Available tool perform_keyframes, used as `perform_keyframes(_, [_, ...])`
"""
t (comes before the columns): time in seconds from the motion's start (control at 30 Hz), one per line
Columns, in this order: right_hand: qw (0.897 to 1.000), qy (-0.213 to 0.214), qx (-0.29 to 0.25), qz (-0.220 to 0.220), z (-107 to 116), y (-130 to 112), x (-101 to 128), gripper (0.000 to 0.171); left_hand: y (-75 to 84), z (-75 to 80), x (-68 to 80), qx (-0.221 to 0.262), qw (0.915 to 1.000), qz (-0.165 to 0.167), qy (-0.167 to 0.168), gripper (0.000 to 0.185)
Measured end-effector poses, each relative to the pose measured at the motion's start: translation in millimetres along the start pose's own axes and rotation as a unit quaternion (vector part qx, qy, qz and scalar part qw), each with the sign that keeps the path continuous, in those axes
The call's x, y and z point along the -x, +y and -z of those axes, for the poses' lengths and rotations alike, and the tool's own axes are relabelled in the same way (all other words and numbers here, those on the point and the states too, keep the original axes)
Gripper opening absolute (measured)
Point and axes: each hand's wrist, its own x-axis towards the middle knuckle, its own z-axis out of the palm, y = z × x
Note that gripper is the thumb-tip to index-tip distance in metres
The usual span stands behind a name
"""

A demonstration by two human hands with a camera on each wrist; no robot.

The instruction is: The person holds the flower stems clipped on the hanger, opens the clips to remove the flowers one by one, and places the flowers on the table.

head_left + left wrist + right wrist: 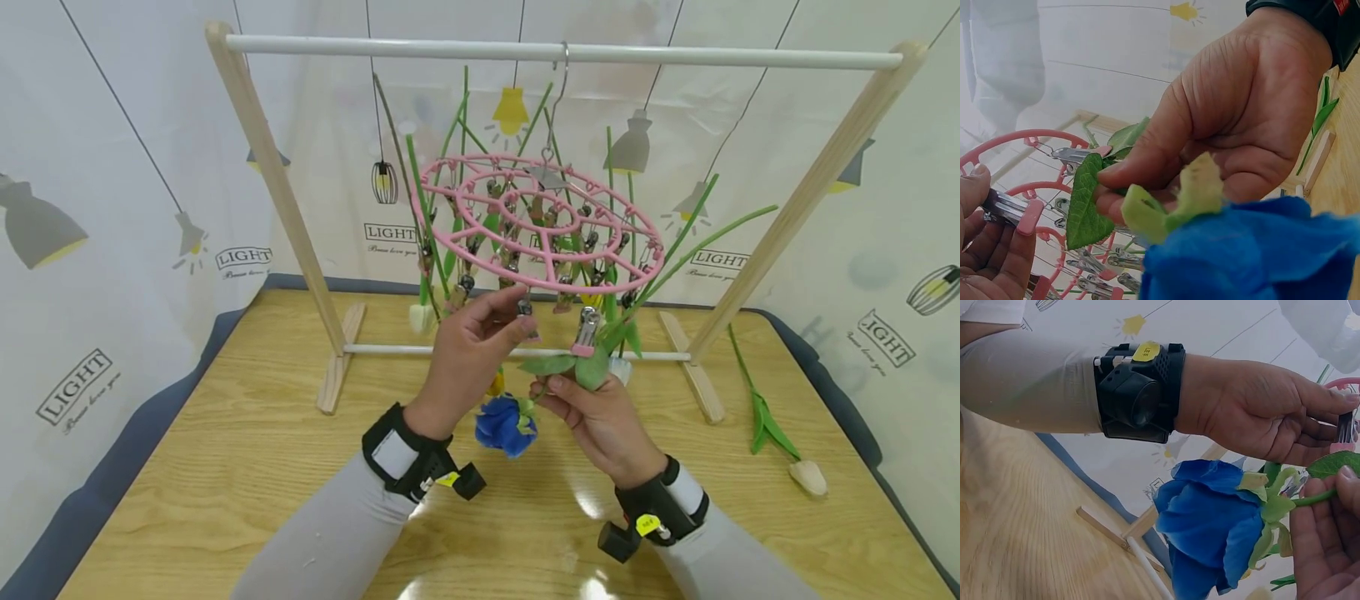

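A person works with both hands at a round pink hanger (550,271) hooked over a white rail (375,46) above a wooden desk (225,500). The left hand (472,358) pinches a metal clip (1010,210) with fingers and thumb drawn in; whether the clip's tips are parted cannot be told. The right hand (607,425), thumb pressed to curled fingers, holds the stem (1316,499) of a blue rose (506,425), which hangs head outward between the wrists, above the desk. Leaves (1088,203) crowd the right fingers beside a second clip (587,329); what that clip bites is unclear. Clean clipping would likely call for a full squeeze on the handles, leaves swept aside, the bare stem set deep between the tips and a slow release, with little downward pull, as the hanger already dips toward the right.
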Motion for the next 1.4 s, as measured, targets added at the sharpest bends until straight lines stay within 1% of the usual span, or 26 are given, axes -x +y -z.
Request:
perform_keyframes(0.17, [1.0, 0.009, 0.028, 0.004, 1, -2, 0, 0.025, 1.1, -0.5, 0.7, -0.019, 0.9994, -0.029, 0.006, 0.043])
perform_keyframes(0.23, [0.999, 0.013, 0.04, 0.004, 1, -2, 0, 0.024, 1.3, -0.8, 1.0, -0.033, 0.9981, -0.051, 0.011, 0.044])
perform_keyframes(0.3, [0.999, 0.011, 0.05, 0.004, 1, -3, 0, 0.023, 1.4, -1.3, 1.5, -0.068, 0.9938, -0.086, 0.023, 0.046])
perform_keyframes(0.37, [0.998, 0.01, 0.058, 0.005, 1, -4, 0, 0.023, 1.2, -1.9, 1.8, -0.116, 0.9829, -0.136, 0.043, 0.049])
perform_keyframes(0.4, [0.998, 0.01, 0.063, 0.006, 1, -4, 0, 0.023, 1.0, -2.2, 2.1, -0.146, 0.9735, -0.167, 0.057, 0.05])
perform_keyframes(0.43, [0.998, 0.009, 0.066, 0.007, 1, -4, 0, 0.023, 0.7, -2.6, 2.6, -0.177, 0.9608, -0.201, 0.073, 0.051])
perform_keyframes(0.47, [0.997, 0.009, 0.071, 0.008, 1, -4, 1, 0.024, 0.7, -3.1, 3.2, -0.208, 0.9449, -0.236, 0.091, 0.051])
perform_keyframes(0.5, [0.997, 0.01, 0.077, 0.009, 1, -4, 1, 0.024, 0.6, -3.6, 3.9, -0.237, 0.9268, -0.271, 0.106, 0.051])
perform_keyframes(0.57, [0.996, 0.012, 0.088, 0.012, 2, -4, 1, 0.024, 1.7, -5.5, 5.1, -0.285, 0.886, -0.341, 0.132, 0.048])
perform_keyframes(0.63, [0.995, 0.013, 0.097, 0.015, 2, -4, 1, 0.025, 4.5, -8.6, 6.5, -0.319, 0.848, -0.399, 0.141, 0.044])
perform_keyframes(0.67, [0.995, 0.014, 0.101, 0.018, 2, -3, 1, 0.026, 6.0, -10.6, 7.1, -0.332, 0.8329, -0.42, 0.14, 0.042])
perform_keyframes(0.7, [0.994, 0.013, 0.104, 0.021, 2, -3, 1, 0.026, 7.7, -12.9, 7.7, -0.341, 0.821, -0.439, 0.133, 0.038])
perform_keyframes(0.73, [0.994, 0.012, 0.108, 0.025, 2, -3, 1, 0.026, 9.5, -15.4, 8.2, -0.347, 0.8133, -0.45, 0.123, 0.035])
perform_keyframes(0.77, [0.993, 0.011, 0.112, 0.029, 2, -3, 2, 0.027, 11.2, -18.1, 8.5, -0.351, 0.8112, -0.455, 0.11, 0.033])
perform_keyframes(0.83, [0.992, 0.007, 0.121, 0.037, 2, -2, 2, 0.027, 13.9, -23.1, 9.3, -0.357, 0.8171, -0.446, 0.08, 0.031])
perform_keyframes(0.9, [0.99, 0.003, 0.134, 0.041, 2, -2, 3, 0.028, 15.6, -27.3, 10.0, -0.361, 0.834, -0.414, 0.053, 0.037])
perform_keyframes(0.97, [0.989, 0.005, 0.142, 0.041, 2, -2, 3, 0.029, 16.4, -30.9, 10.5, -0.361, 0.8574, -0.366, 0.028, 0.045])
perform_keyframes(1.03, [0.988, 0.007, 0.15, 0.039, 2, -2, 4, 0.031, 16.3, -33.7, 11.0, -0.352, 0.8837, -0.308, 0.004, 0.052])
perform_keyframes(1.07, [0.988, 0.008, 0.152, 0.037, 2, -2, 4, 0.031, 16.0, -35.2, 11.1, -0.34, 0.9003, -0.272, -0.009, 0.056])
perform_keyframes(1.1, [0.987, 0.009, 0.155, 0.036, 3, -2, 4, 0.032, 16.8, -36.6, 11.0, -0.316, 0.9212, -0.225, -0.026, 0.059])
perform_keyframes(1.13, [0.987, 0.009, 0.156, 0.036, 2, -2, 4, 0.032, 17.1, -37.7, 10.4, -0.286, 0.9411, -0.176, -0.04, 0.06])
perform_keyframes(1.17, [0.987, 0.01, 0.156, 0.035, 2, -2, 4, 0.034, 17.0, -38.6, 9.4, -0.252, 0.9574, -0.131, -0.05, 0.061])
perform_keyframes(1.2, [0.987, 0.011, 0.155, 0.033, 2, -1, 4, 0.034, 16.6, -39.0, 8.4, -0.211, 0.9718, -0.087, -0.057, 0.061])
perform_keyframes(1.23, [0.988, 0.011, 0.154, 0.033, 2, -1, 4, 0.035, 15.7, -39.2, 7.0, -0.173, 0.982, -0.046, -0.06, 0.06])
perform_keyframes(1.3, [0.988, 0.008, 0.15, 0.033, 1, 0, 3, 0.035, 14.9, -39.0, 4.1, -0.103, 0.9927, 0.019, -0.059, 0.058])
perform_keyframes(1.4, [0.988, 0.001, 0.148, 0.034, 1, 2, 3, 0.034, 11.1, -37.6, -0.3, -0.05, 0.9956, 0.055, -0.056, 0.052])
